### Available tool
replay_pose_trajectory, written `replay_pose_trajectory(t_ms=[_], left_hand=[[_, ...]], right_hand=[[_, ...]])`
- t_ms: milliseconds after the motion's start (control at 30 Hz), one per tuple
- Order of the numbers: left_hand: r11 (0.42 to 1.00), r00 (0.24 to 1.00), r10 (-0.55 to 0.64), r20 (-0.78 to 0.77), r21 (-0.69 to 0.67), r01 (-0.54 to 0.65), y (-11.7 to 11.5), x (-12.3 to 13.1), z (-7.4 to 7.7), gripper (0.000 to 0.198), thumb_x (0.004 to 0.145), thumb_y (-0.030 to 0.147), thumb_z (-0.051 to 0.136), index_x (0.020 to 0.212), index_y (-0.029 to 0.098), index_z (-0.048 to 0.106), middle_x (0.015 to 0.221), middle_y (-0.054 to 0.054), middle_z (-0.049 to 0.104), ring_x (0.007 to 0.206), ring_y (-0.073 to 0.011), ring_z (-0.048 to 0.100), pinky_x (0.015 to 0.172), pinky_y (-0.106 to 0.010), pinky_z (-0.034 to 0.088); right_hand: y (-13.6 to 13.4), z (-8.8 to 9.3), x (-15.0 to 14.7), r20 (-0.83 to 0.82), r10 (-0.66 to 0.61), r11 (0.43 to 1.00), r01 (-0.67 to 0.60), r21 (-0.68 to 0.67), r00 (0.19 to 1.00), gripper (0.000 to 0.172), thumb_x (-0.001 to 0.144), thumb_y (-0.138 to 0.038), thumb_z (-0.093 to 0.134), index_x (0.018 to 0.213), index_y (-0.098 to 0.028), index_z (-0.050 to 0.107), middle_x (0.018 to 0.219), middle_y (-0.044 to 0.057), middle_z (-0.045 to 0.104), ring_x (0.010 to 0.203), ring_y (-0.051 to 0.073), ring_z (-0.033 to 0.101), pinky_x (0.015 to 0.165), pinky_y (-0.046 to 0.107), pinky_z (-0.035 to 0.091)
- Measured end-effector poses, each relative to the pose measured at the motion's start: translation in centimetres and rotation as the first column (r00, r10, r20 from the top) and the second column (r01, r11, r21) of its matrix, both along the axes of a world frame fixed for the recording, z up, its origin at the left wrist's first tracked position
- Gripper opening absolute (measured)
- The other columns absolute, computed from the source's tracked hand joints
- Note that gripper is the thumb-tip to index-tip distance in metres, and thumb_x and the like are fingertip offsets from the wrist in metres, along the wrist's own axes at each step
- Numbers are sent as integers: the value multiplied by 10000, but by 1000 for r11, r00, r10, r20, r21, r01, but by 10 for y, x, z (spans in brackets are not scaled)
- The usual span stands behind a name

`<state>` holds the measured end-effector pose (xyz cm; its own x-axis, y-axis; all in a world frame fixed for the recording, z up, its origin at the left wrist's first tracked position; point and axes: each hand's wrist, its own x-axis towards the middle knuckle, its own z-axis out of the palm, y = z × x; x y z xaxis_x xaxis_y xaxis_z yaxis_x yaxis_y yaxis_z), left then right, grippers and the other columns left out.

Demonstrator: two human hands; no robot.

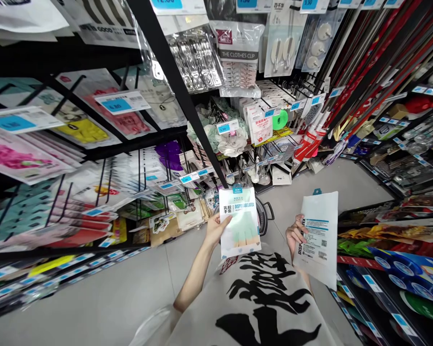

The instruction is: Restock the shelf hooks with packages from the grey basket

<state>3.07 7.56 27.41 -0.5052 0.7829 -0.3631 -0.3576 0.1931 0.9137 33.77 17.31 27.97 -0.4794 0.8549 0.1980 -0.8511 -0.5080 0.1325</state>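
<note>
My left hand (215, 229) grips a flat pack of disposable latex gloves (241, 223) by its left edge, thumb on the front. That pack's printed front, with pale green gloves, faces me. Off to the right, my right hand (296, 234) is closed on a second glove pack (319, 235), fingers across its left edge. This one shows its white back with small print and a blue hang tab at the top. The two packs are held apart, both in front of my body.
Hanging packs of rubber gloves (82, 127) fill the rack on the left. Clothes clips (238, 57) hang ahead. A dark basket with a handle (269, 211) stands on the grey floor (130, 288) behind the left pack. Shelves of blue-wrapped goods (411, 274) line the right.
</note>
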Motion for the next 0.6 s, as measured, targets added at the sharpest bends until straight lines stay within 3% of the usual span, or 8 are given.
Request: replay_pose_trajectory(t_ms=[200, 300, 433, 600], left_hand=[[1000, 1000, -15, 10, 8, 15, 0, -2, 0, 564, 644, 456, 919, 1051, 102, 754, 1017, -169, 796, 780, -248, 749, 667, -307, 586], [1000, 1000, -11, -3, 16, 11, 1, -4, -1, 550, 651, 466, 912, 1031, 100, 758, 1014, -167, 797, 789, -250, 750, 680, -306, 583], [999, 1000, -13, -16, 29, 14, 3, -5, -2, 552, 661, 468, 903, 1053, 109, 757, 1042, -161, 793, 846, -267, 749, 710, -319, 584], [999, 1000, -25, 11, 29, 24, 7, -4, 2, 561, 629, 466, 922, 1042, 124, 758, 1043, -162, 792, 837, -271, 749, 737, -345, 586]], right_hand=[[1, -1, 0, 39, -13, 998, 10, 66, 999, 416, 1005, -455, 497, 1320, -183, 502, 799, -51, 645, 518, 31, 584, 485, 122, 413], [1, 5, -3, 90, -43, 996, 36, 76, 995, 361, 1027, -419, 479, 1299, -184, 512, 776, -53, 637, 478, 32, 547, 463, 119, 401], [3, 8, -6, 69, -36, 999, 37, -8, 997, 374, 1008, -446, 539, 1265, -175, 517, 718, -65, 613, 426, 34, 506, 422, 124, 380], [6, 5, -8, 118, -73, 995, 64, 75, 990, 304, 1032, -383, 480, 1279, -216, 540, 745, -74, 606, 439, 13, 499, 451, 113, 369]])
